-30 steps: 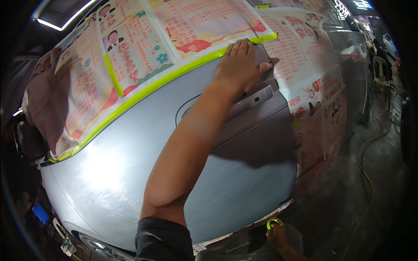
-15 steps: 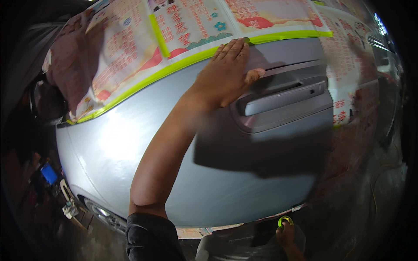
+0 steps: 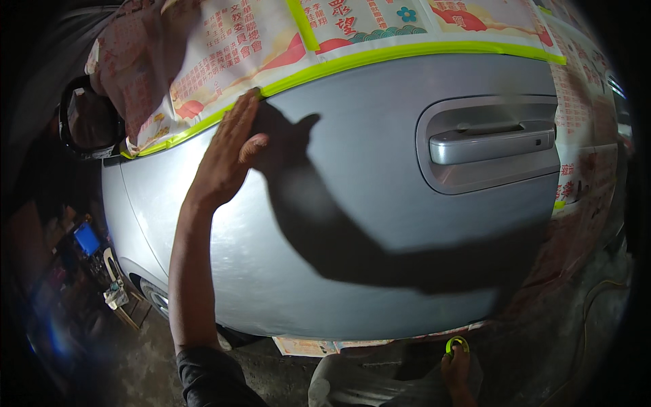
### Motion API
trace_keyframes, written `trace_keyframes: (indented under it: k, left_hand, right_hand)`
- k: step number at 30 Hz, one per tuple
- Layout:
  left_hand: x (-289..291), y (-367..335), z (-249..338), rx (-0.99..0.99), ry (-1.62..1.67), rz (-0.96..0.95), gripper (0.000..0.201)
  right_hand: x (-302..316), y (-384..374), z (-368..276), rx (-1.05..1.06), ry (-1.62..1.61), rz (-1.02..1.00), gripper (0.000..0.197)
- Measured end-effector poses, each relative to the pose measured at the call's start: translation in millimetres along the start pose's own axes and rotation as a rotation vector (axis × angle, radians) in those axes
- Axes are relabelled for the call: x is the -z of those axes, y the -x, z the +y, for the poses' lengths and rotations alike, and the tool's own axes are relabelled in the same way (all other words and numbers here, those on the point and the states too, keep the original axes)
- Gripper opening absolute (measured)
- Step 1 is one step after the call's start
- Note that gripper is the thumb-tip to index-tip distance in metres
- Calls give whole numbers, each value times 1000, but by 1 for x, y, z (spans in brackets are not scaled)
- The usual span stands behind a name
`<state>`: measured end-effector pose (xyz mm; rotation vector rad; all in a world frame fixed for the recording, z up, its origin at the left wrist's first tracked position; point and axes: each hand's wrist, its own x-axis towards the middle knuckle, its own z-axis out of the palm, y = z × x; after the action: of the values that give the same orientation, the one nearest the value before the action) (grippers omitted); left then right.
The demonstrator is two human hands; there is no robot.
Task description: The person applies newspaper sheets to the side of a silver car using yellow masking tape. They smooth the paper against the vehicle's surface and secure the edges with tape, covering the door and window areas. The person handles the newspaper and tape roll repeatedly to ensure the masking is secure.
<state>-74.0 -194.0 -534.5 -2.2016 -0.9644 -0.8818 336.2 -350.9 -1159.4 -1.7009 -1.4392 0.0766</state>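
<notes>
Left hand: left hand (image 3: 227, 152) flat and unclenched, fingers together, palm laid on the car door (image 3: 352, 224) at its upper front part. Fingertips reach the green tape (image 3: 407, 53). Grasping nothing; looks like it is pressed there to feel the panel or press down the tape edge.

Right hand: right hand (image 3: 458, 370) low at the bottom edge, fingers wrapped around a roll of green tape (image 3: 456, 344), held down by the person's knee, well apart from the door handle.

Door: silver-grey, matte, bare panel facing the camera. The hand and forearm throw a dark shadow across the middle.

Door handle: door handle (image 3: 491, 144) in its recess, uncovered, right of the left hand and well apart from it.

Masking: printed paper sheets (image 3: 271, 34) cover the window area above the panel, and more run down the rear side. The tape runs along their lower edge, sealing paper to metal; likely to keep paint or dust off the glass.

Mirror: side mirror (image 3: 88, 119) at upper left, partly wrapped in paper.

Floor: wheel (image 3: 156, 297) just showing under the front corner; clutter of small items (image 3: 112, 285) on the ground at left, too dim to identify.
</notes>
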Motion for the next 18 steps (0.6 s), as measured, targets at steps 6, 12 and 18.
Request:
trace_keyframes:
  k: [6,12,18]
  left_hand:
    - [11,49,-74,139,72,109,73]
    - [40,86,-128,232,-115,95,71]
    - [29,90,-152,318,-135,231,65]
  right_hand:
    - [22,-5,-14,-44,20,-100,36]
    - [-3,0,-8,-76,64,-94,36]
    - [2,6,-4,-20,79,-32,36]
